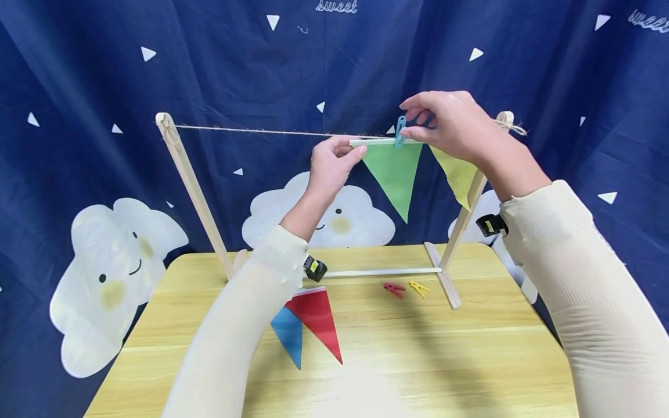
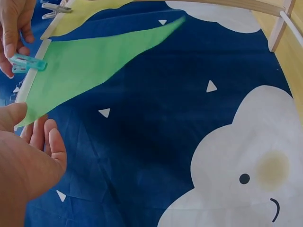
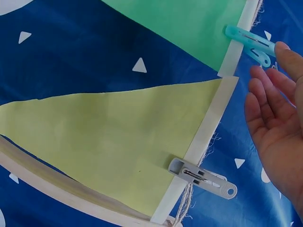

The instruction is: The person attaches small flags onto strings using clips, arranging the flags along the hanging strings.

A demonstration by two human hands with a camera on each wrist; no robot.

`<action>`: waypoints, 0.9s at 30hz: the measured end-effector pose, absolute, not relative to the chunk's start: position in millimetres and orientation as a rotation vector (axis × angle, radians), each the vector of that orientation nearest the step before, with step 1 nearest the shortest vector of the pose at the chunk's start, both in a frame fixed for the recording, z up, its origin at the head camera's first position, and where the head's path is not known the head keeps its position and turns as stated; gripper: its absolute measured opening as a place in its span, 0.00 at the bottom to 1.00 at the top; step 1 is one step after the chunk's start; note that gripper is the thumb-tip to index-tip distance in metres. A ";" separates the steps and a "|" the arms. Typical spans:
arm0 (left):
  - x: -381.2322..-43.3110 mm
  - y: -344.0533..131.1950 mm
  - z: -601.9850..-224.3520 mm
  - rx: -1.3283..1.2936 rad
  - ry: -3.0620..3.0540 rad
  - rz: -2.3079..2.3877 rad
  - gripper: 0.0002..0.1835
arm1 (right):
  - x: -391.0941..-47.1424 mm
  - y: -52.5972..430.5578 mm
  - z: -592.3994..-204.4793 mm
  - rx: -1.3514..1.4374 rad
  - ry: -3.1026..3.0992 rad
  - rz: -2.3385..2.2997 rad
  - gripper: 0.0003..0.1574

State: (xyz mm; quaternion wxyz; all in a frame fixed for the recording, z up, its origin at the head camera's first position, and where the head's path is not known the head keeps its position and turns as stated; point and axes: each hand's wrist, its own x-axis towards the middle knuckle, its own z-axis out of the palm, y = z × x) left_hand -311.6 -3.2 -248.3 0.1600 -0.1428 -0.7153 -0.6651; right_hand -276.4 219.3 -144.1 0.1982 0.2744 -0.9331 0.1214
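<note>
My left hand pinches the left end of the white top band of a green triangular flag, thumb in front and fingers behind. The band lies along a twine line. A light-blue clothespin grips the band near its right part. My right hand is at this clothespin; its thumb touches one handle while the other fingers are loosely bent, apart from the other handle. Right of the green flag, a yellow flag hangs from the line by a grey clothespin.
A wooden frame with a left post and a right post holds the line above a wooden table. On the table lie a red flag, a blue flag, a red clothespin and a yellow one.
</note>
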 end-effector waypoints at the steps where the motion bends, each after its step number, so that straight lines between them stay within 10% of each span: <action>1: -311.2 -3.9 -249.0 -0.405 -2.046 -1.902 0.15 | -275.6 220.4 -144.5 0.766 -2.607 0.344 0.28; 27: -290.8 -24.5 -276.5 -0.542 -1.998 -1.855 0.16 | -247.7 243.4 -182.9 0.752 -2.381 0.548 0.23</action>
